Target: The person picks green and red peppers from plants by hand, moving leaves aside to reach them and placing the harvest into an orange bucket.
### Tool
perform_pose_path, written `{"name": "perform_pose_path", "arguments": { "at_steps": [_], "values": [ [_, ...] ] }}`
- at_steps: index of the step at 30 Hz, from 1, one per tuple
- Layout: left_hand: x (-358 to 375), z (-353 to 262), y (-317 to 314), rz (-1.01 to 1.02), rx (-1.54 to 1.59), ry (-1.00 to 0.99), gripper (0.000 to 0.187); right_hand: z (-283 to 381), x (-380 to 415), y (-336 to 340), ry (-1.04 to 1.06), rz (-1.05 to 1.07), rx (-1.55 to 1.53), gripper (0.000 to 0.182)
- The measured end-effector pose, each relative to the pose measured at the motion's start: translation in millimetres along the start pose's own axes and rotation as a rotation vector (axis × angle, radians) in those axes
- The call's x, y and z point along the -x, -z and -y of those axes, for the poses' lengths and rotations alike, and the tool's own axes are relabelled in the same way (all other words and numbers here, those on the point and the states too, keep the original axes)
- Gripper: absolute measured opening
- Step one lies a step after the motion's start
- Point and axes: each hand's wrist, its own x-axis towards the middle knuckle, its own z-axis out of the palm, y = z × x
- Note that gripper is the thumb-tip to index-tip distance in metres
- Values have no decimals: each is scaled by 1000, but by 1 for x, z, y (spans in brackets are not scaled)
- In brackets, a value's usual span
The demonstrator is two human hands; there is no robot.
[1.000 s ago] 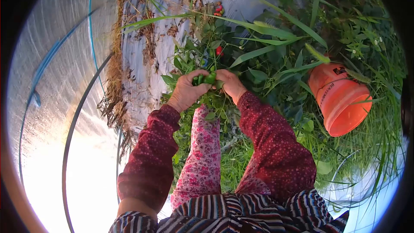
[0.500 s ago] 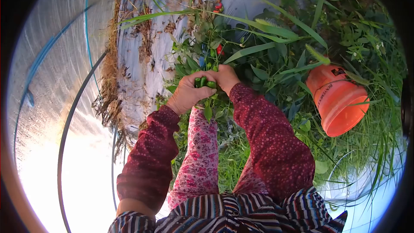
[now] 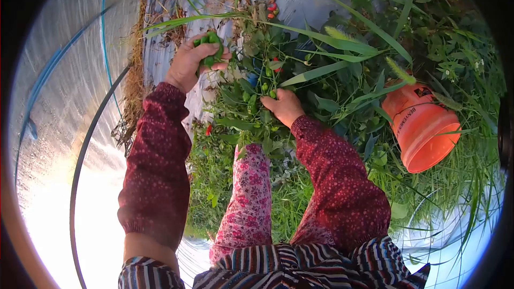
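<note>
My left hand is raised over the left side of the plant, its fingers wrapped round several green peppers. Lower and to the right, my right hand reaches into the pepper plant with thumb and fingers drawn together. Green peppers hang among the leaves right beside its fingertips; what it pinches is hidden. A red pepper shows just above that hand, and another red pepper hangs low on the left of the plant.
An orange bucket lies tipped in the weeds at right, its mouth facing down and toward me. Long grass blades cross above the plant. Plastic mulch covers the bed, and a dark hoop curves along the plastic wall at left.
My hands were together at the plant; the left has moved up and left with the green peppers. My right hand has shifted slightly down and stays at the plant.
</note>
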Motion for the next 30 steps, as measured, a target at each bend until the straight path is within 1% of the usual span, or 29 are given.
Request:
{"name": "perform_pose_path", "arguments": {
  "at_steps": [1,3,4,6,7,8,9,11,12,13,14,16,17,18,20,21,22,24,25,26,28,30],
  "values": [
    [-14,-3,-3,1,0,2,17,8,5,2,-27,2,46,47],
    [-45,-5,-12,-40,-385,143,22,4,4,-3,-2,-20,38,47],
    [-61,0,-12,-38,-384,148,22,1,3,-6,20,-37,29,46],
    [-90,20,-12,-172,-627,311,28,-4,1,-8,5,-19,31,45],
    [-99,30,-8,-167,-624,324,28,-1,3,-5,-20,3,2,45],
    [-107,38,-3,-18,-860,293,31,0,5,-4,-44,24,-25,44],
    [-115,44,5,136,-1091,249,34,-4,4,-7,12,-17,-54,42],
    [-125,51,18,467,-1539,138,41,-7,0,-8,29,-16,-83,41],
    [-118,54,18,649,-1749,79,44,-7,3,-9,44,-10,-114,40],
    [-108,50,25,807,-1692,-134,45,-3,6,-5,3,19,-117,39],
    [-104,55,21,813,-1684,-127,45,-7,5,-6,-6,24,-117,39],
    [-101,66,11,174,-1175,401,38,-12,4,-10,60,-15,-248,38],
    [-107,90,41,267,-1079,267,33,-19,-1,-12,51,7,-249,36],
    [-98,87,38,262,-1077,268,33,-19,-2,-12,53,12,-248,36],
    [-69,71,17,-81,-389,186,29,-20,-2,-11,19,61,-467,36],
    [-61,64,13,-129,-388,131,28,-20,-2,-10,17,63,-467,36],
    [-53,60,11,-131,-386,131,28,-20,-2,-10,19,58,-448,35],
    [-41,53,7,-164,-108,24,28,-19,-4,-8,26,46,-408,33],
    [-37,51,4,-90,-86,12,30,-20,-5,-9,25,48,-404,33],
    [-33,50,0,-91,-83,12,30,-22,-7,-11,28,42,-385,33],
    [-23,48,-13,60,-98,33,32,-27,-10,-14,31,35,-366,32],
    [-19,52,-15,74,-147,29,31,-28,-12,-15,38,31,-411,34]
  ]
}}
